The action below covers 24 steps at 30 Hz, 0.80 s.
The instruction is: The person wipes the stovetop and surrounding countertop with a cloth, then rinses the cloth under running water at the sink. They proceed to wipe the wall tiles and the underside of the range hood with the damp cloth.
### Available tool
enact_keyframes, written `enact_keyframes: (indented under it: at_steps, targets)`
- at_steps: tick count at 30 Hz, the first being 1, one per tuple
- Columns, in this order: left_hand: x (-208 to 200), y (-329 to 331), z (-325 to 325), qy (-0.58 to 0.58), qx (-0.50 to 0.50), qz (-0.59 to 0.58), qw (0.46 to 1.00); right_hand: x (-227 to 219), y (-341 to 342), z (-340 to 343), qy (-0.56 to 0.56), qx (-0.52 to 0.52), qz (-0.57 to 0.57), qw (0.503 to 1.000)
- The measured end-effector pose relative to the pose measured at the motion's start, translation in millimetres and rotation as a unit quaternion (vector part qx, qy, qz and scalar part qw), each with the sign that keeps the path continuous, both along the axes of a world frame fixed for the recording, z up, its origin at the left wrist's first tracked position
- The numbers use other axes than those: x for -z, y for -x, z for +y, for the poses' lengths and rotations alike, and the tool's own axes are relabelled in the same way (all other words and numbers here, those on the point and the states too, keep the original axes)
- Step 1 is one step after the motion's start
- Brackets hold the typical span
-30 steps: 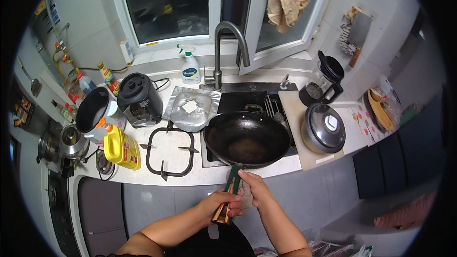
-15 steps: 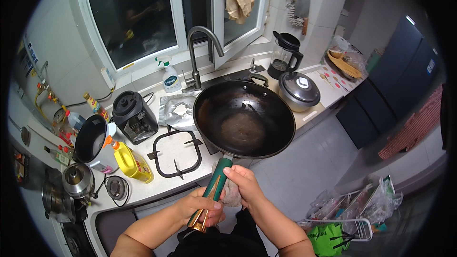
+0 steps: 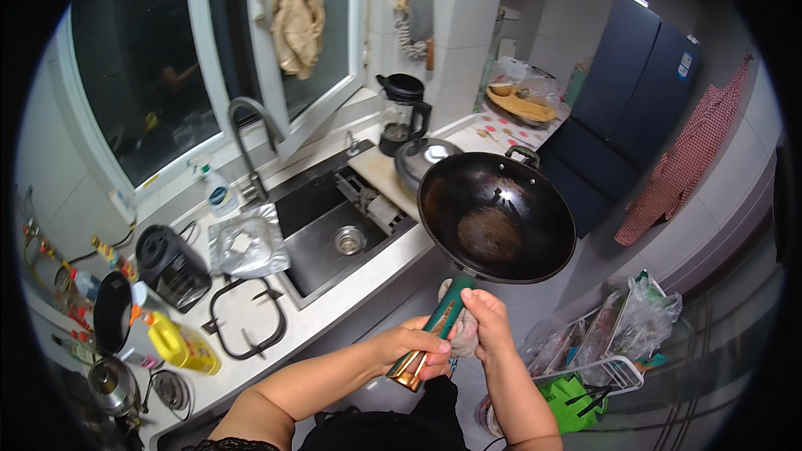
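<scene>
A large black wok point(image 3: 493, 225) hangs in the air right of the counter, its brown-stained inside facing me. Its green handle point(image 3: 443, 311) with a gold end points back toward my body. The fingers of my left hand point(image 3: 413, 344) wrap round the lower part of this handle. My right hand point(image 3: 491, 321) is closed at the upper part, thumb against the green grip, with a crumpled pale cloth point(image 3: 464, 330) bunched under its fingers. Behind the wok's left rim stands a silver lidded pot point(image 3: 413, 169), partly hidden by it.
Left of the wok lies a sink point(image 3: 313, 238) with a curved faucet point(image 3: 266, 129). A burner grate point(image 3: 245, 317), foil sheet point(image 3: 248, 242) and yellow bottle point(image 3: 185, 344) are on the counter. A glass jug point(image 3: 403, 113) stands behind the pot. A white rack point(image 3: 614, 372) with plastic bags is at right.
My view has turned right. The wok has moved right, off the counter and away from above the sink, which now shows. Both hands keep their hold on the handle.
</scene>
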<state>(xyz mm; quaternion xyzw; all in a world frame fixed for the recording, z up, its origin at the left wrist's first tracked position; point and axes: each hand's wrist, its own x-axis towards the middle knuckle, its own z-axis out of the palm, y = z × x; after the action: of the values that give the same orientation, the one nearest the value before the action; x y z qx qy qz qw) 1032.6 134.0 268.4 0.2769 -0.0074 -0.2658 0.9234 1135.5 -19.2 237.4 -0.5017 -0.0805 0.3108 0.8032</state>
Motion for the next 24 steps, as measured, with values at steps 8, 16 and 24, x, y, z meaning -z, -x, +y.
enact_keyframes:
  at_steps: [8,16,24]
  targets:
    - [62.3,-257.3,-74.4,0.022,0.019,0.010,1.000,45.6,-247.6,-75.1,0.070,0.042,0.011,0.997]
    - [108.9,-481.1,-78.7,-0.027,-0.048,0.051,0.997,87.9,-487.6,-62.5,0.079,-0.033,0.037,0.996]
    - [143.0,-556.3,-50.6,-0.039,-0.100,0.043,0.993,146.5,-587.3,-22.9,0.081,-0.103,0.032,0.991]
